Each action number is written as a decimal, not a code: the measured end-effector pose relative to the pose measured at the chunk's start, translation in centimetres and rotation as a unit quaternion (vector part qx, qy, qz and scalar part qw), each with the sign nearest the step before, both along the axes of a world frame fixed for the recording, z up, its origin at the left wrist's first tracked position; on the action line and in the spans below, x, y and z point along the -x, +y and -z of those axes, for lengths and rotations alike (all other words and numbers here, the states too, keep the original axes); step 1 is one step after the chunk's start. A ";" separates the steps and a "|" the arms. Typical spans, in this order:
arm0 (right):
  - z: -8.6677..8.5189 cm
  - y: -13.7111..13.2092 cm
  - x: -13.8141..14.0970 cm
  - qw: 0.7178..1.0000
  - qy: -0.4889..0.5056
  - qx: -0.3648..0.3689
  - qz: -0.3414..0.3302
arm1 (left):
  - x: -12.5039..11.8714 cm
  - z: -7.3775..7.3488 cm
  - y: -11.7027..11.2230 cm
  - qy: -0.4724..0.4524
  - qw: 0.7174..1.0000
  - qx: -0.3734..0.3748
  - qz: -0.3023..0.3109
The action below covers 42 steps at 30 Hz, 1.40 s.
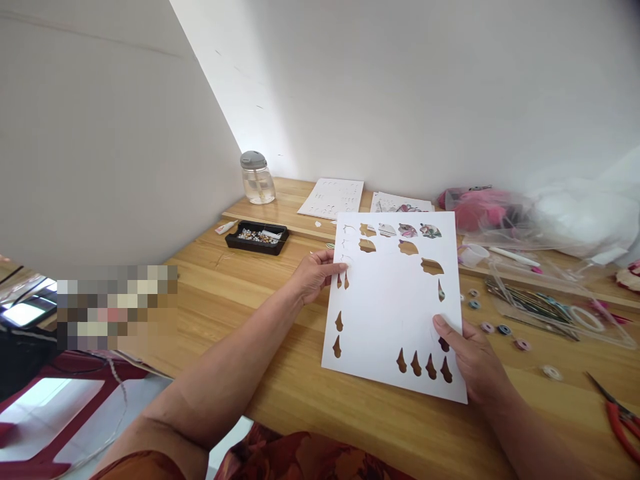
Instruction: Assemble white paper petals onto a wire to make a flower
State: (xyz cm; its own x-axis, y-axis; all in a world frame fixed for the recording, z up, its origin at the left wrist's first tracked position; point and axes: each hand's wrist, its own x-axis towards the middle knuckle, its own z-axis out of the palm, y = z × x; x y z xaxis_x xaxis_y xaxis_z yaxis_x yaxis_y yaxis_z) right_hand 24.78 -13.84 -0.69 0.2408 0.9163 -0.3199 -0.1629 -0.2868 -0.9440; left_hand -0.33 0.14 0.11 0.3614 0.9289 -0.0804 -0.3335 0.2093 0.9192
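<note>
A white sheet of paper [387, 303] with petal-like and drop-shaped cut-outs is held up over the wooden table. My left hand [319, 275] pinches its left edge, thumb in front. My right hand [467, 353] grips the lower right edge, its thumb lying on the front face. Through the holes the table and the papers behind show. Cut-outs run along the top, down the left side and along the bottom right. The fingers behind the sheet are mostly hidden.
Behind stand a lidded jar [258, 179], a black tray [257, 237] of small beads and another cut sheet [333, 198]. At right lie small spools [504, 329], a clear box [565, 303] of thin tools, red-handled pliers [620, 420] and plastic bags [585, 210].
</note>
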 end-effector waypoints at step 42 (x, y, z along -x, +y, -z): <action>0.7 0.2 -0.2 0.998 0.033 -0.045 -0.006 | -0.9 1.2 -0.2 -0.027 0.998 0.044 -0.019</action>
State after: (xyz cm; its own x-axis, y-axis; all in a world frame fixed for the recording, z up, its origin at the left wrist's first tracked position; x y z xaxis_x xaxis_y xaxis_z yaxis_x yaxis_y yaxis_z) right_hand 24.94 -13.67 -1.36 0.2106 0.9449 -0.2506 -0.2237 -0.2030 -0.9533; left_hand 0.60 -0.06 -1.06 0.3317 0.9323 -0.1439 -0.3909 0.2747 0.8785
